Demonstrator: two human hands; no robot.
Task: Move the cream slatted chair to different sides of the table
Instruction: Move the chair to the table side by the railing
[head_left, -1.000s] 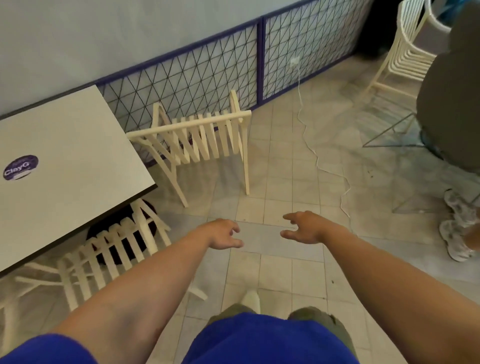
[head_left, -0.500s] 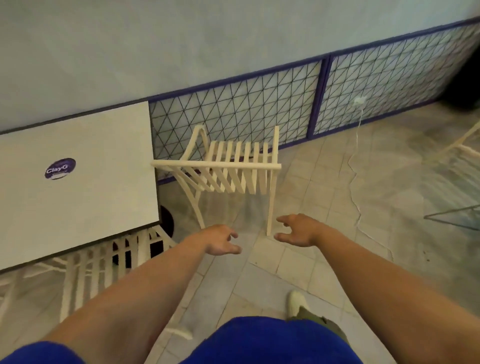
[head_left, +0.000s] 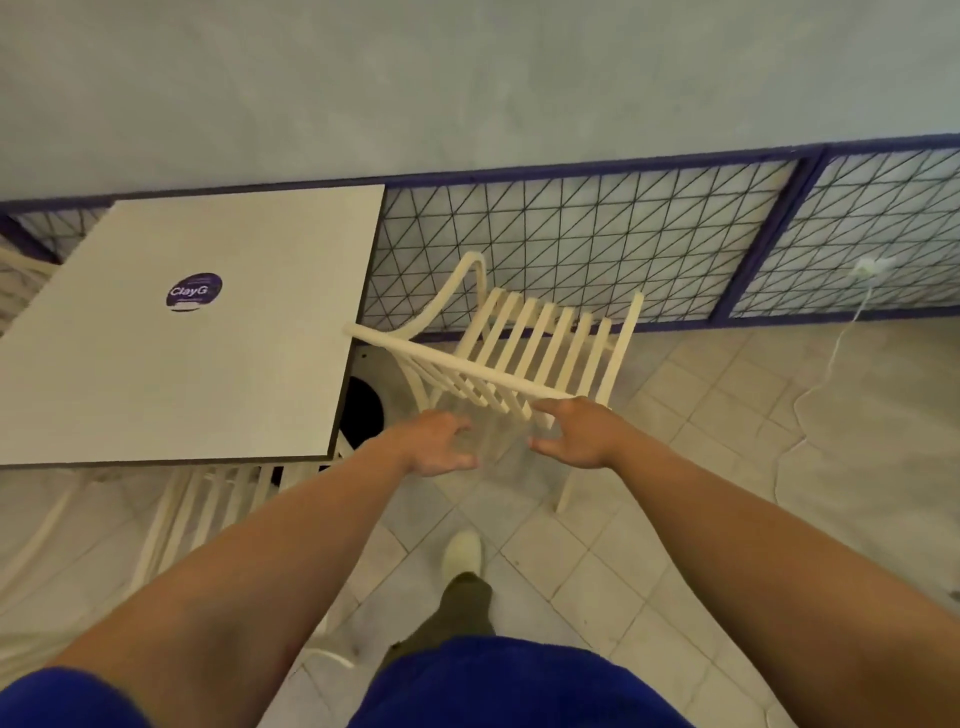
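The cream slatted chair (head_left: 524, 343) stands at the right side of the white square table (head_left: 197, 353), its seat towards the mesh wall panel and its top rail nearest me. My left hand (head_left: 436, 441) hovers open just below the rail's middle, not touching it. My right hand (head_left: 576, 434) is open too, fingers spread, with its fingertips at the rail's right end; I cannot tell whether they touch it.
A second cream slatted chair (head_left: 208, 499) is tucked under the table's near side. A purple-framed mesh panel (head_left: 571, 234) runs along the wall behind. A white cable (head_left: 826, 374) trails from a plug across the tiled floor at right. My foot (head_left: 462, 551) stands below the hands.
I have stepped closer and turned left. Both open hands have reached forward from well short of the chair up to its top rail, and the table now lies more centrally in view.
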